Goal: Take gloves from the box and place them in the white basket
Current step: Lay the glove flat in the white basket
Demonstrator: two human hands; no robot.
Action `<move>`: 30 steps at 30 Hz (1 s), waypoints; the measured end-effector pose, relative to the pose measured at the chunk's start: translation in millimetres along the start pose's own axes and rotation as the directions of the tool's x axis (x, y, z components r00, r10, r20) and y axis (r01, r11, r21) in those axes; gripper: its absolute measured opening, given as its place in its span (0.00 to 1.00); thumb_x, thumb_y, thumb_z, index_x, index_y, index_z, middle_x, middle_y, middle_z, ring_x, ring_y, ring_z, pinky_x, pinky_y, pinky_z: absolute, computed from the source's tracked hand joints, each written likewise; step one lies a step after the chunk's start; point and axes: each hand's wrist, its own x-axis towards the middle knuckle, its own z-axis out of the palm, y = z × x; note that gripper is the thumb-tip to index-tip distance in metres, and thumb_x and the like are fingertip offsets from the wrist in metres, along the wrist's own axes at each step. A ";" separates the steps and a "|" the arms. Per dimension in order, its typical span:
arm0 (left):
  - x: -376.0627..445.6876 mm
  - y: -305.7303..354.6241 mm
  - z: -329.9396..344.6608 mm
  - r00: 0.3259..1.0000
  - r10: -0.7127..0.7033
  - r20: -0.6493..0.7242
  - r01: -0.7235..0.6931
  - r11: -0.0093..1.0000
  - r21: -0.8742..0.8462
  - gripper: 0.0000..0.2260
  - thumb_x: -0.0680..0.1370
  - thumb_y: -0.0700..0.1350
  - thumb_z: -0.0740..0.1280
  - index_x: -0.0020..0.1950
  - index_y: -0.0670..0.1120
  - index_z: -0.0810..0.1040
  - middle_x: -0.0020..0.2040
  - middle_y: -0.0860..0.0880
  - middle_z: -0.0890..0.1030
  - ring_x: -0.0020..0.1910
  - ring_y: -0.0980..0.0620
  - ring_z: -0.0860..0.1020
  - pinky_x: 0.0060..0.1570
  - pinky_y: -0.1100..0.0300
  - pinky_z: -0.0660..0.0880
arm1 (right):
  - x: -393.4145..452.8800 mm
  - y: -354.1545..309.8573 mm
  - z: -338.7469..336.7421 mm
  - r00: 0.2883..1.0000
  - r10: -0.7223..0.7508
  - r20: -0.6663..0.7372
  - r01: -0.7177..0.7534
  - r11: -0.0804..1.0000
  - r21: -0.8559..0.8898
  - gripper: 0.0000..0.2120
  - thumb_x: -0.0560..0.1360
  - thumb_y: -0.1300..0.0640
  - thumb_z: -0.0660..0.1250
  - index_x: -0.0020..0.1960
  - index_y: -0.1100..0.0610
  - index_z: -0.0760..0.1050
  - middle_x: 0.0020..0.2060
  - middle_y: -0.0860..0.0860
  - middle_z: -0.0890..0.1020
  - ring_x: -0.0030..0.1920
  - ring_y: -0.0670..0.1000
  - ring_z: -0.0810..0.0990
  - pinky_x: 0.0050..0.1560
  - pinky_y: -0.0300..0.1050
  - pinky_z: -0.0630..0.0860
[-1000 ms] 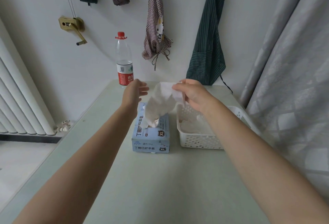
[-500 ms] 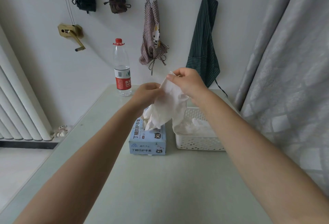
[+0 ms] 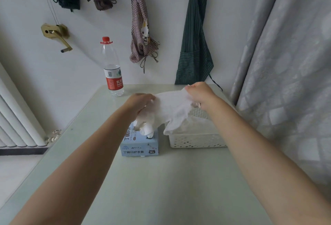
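Since 0.5 s ago: glove (image 3: 172,108) now pulled flat btwn left hand (image 3: 141,103) and right hand (image 3: 198,96), both pinching it, over box (image 3: 139,144) and basket (image 3: 197,140); drop-in next, prob.

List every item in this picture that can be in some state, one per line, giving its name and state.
Glove: stretched between both hands, above the box and basket.
Glove box: open on top, gloves poking out.
Basket: upright, holding gloves.
Bottle: upright, capped.
Left hand: grips glove.
Right hand: pinches glove edge.
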 end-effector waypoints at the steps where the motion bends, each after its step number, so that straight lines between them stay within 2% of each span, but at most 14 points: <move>1: 3.9 1.5 6.7 0.999 0.035 0.011 -0.035 0.999 0.037 0.04 0.77 0.44 0.70 0.44 0.44 0.80 0.45 0.44 0.80 0.38 0.46 0.78 0.44 0.55 0.77 | 6.4 9.9 -3.0 0.999 0.034 0.000 -0.034 0.999 0.016 0.05 0.79 0.59 0.61 0.47 0.59 0.73 0.40 0.57 0.74 0.35 0.54 0.74 0.25 0.36 0.71; 4: 20.9 7.8 34.8 0.993 0.109 0.051 -0.117 0.976 0.183 0.03 0.77 0.44 0.69 0.47 0.45 0.79 0.46 0.45 0.80 0.41 0.47 0.78 0.47 0.56 0.77 | 22.8 39.4 -16.7 0.992 0.116 -0.039 -0.115 0.993 0.036 0.09 0.78 0.60 0.63 0.50 0.65 0.77 0.40 0.60 0.77 0.35 0.56 0.76 0.32 0.43 0.73; 7: 36.9 12.3 64.2 0.993 0.112 0.035 -0.117 0.908 0.403 0.04 0.77 0.45 0.68 0.44 0.47 0.81 0.38 0.48 0.80 0.38 0.47 0.78 0.43 0.58 0.77 | 39.2 67.1 -33.6 0.982 0.171 -0.075 -0.169 0.985 0.030 0.11 0.77 0.59 0.63 0.53 0.66 0.77 0.41 0.59 0.77 0.37 0.57 0.77 0.37 0.49 0.76; 10: 47.1 11.6 90.8 0.979 0.172 0.109 -0.204 0.820 0.535 0.06 0.76 0.42 0.66 0.46 0.46 0.83 0.36 0.53 0.78 0.36 0.51 0.76 0.37 0.62 0.73 | 47.9 87.2 -47.3 0.978 0.169 -0.119 -0.170 0.985 -0.004 0.07 0.77 0.59 0.63 0.42 0.61 0.73 0.37 0.56 0.73 0.37 0.56 0.73 0.37 0.49 0.76; 11: 50.1 9.7 97.6 0.973 0.188 0.131 -0.230 0.790 0.569 0.06 0.76 0.41 0.66 0.46 0.46 0.83 0.36 0.54 0.77 0.36 0.53 0.76 0.37 0.63 0.72 | 49.8 92.6 -51.2 0.979 0.148 -0.142 -0.158 0.986 -0.057 0.10 0.77 0.59 0.63 0.37 0.59 0.69 0.34 0.54 0.71 0.35 0.55 0.71 0.35 0.45 0.75; 13: 57.2 6.1 112.1 0.964 0.210 0.162 -0.265 0.709 0.654 0.08 0.75 0.40 0.65 0.47 0.48 0.83 0.39 0.55 0.77 0.37 0.54 0.75 0.39 0.63 0.72 | 54.0 105.3 -62.4 0.982 0.093 -0.167 -0.131 0.963 -0.236 0.15 0.78 0.57 0.62 0.34 0.56 0.64 0.32 0.53 0.68 0.34 0.54 0.69 0.29 0.39 0.66; 16: 64.2 -0.7 121.5 0.947 0.270 0.173 -0.304 0.587 0.750 0.13 0.74 0.37 0.62 0.50 0.50 0.82 0.51 0.50 0.79 0.41 0.52 0.75 0.39 0.63 0.70 | 56.3 121.8 -71.9 0.988 0.039 -0.147 -0.098 0.902 -0.420 0.14 0.79 0.54 0.61 0.37 0.58 0.64 0.34 0.53 0.69 0.41 0.55 0.69 0.38 0.42 0.62; 18: 65.3 -4.4 127.1 0.924 0.328 0.195 -0.348 0.514 0.784 0.14 0.74 0.36 0.61 0.50 0.51 0.81 0.53 0.49 0.80 0.45 0.50 0.77 0.41 0.61 0.71 | 57.6 130.7 -74.8 0.989 0.004 -0.151 -0.078 0.868 -0.490 0.18 0.79 0.55 0.60 0.33 0.55 0.59 0.30 0.51 0.65 0.40 0.55 0.69 0.39 0.42 0.61; 20: 60.6 -5.5 133.8 0.895 0.363 0.260 -0.415 0.460 0.785 0.11 0.75 0.39 0.64 0.50 0.52 0.81 0.53 0.49 0.80 0.47 0.50 0.78 0.45 0.58 0.76 | 55.8 136.2 -74.8 0.989 -0.013 -0.148 -0.069 0.843 -0.533 0.19 0.80 0.55 0.60 0.33 0.53 0.57 0.30 0.50 0.65 0.40 0.56 0.69 0.39 0.43 0.62; 22: 53.0 -5.6 140.2 0.880 0.309 0.361 -0.466 0.413 0.782 0.06 0.75 0.45 0.68 0.50 0.54 0.80 0.52 0.51 0.80 0.45 0.52 0.80 0.49 0.55 0.79 | 51.5 136.9 -74.7 0.990 -0.017 -0.140 -0.063 0.836 -0.546 0.12 0.81 0.54 0.60 0.39 0.55 0.66 0.36 0.52 0.73 0.44 0.58 0.73 0.41 0.44 0.64; 23: 49.8 -7.0 143.2 0.877 0.238 0.418 -0.481 0.388 0.786 0.06 0.75 0.49 0.70 0.52 0.55 0.80 0.51 0.52 0.79 0.44 0.53 0.79 0.50 0.55 0.78 | 50.3 138.0 -74.6 0.990 -0.032 -0.135 -0.049 0.829 -0.557 0.09 0.81 0.54 0.59 0.48 0.59 0.70 0.42 0.54 0.77 0.48 0.59 0.76 0.43 0.45 0.66; 25: 44.3 -13.3 148.3 0.863 0.056 0.502 -0.493 0.307 0.814 0.15 0.74 0.54 0.73 0.59 0.53 0.77 0.52 0.54 0.76 0.47 0.53 0.77 0.50 0.58 0.73 | 47.3 138.9 -74.6 0.987 -0.067 -0.144 -0.031 0.809 -0.587 0.12 0.82 0.55 0.59 0.60 0.63 0.70 0.52 0.59 0.79 0.53 0.61 0.77 0.44 0.46 0.68; 27: 39.3 -18.6 150.3 0.845 -0.057 0.532 -0.508 0.230 0.830 0.21 0.73 0.52 0.74 0.64 0.52 0.75 0.59 0.51 0.75 0.52 0.51 0.74 0.52 0.58 0.71 | 42.3 138.4 -75.9 0.982 -0.114 -0.151 -0.009 0.770 -0.638 0.12 0.82 0.58 0.58 0.62 0.64 0.68 0.55 0.60 0.79 0.53 0.61 0.77 0.43 0.46 0.69; 30: 35.7 -17.9 145.8 0.848 -0.061 0.527 -0.518 0.121 0.847 0.19 0.74 0.46 0.73 0.65 0.50 0.76 0.64 0.49 0.75 0.61 0.48 0.74 0.59 0.57 0.71 | 38.5 136.2 -78.4 0.971 -0.173 -0.164 0.002 0.693 -0.721 0.10 0.81 0.63 0.57 0.62 0.65 0.67 0.53 0.61 0.79 0.51 0.61 0.79 0.41 0.46 0.68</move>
